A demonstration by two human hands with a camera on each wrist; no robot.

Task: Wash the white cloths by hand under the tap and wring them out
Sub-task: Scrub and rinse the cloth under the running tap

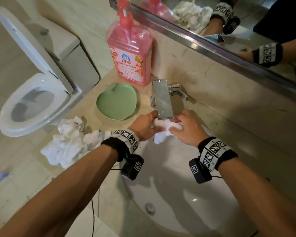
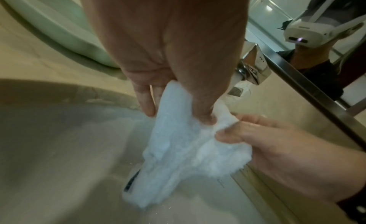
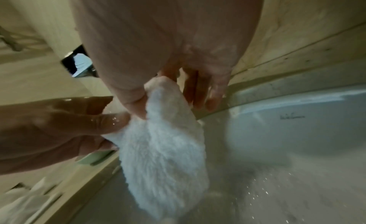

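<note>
White cloth (image 1: 162,130) bunched under tap (image 1: 162,98); long axis three-to-nine. Left hand (image 1: 144,125) pinches nine-o'clock end, right hand (image 1: 186,129) grips three-o'clock end, equally near.

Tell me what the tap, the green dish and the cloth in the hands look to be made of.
Tap: polished metal, probably chrome-plated; it mirrors its surroundings.
Green dish: likely plastic; even matte colour, moulded apple shape.
Cloth: fluffy white terry-like fabric, wet and limp, pinched by the left hand and right hand.
</note>
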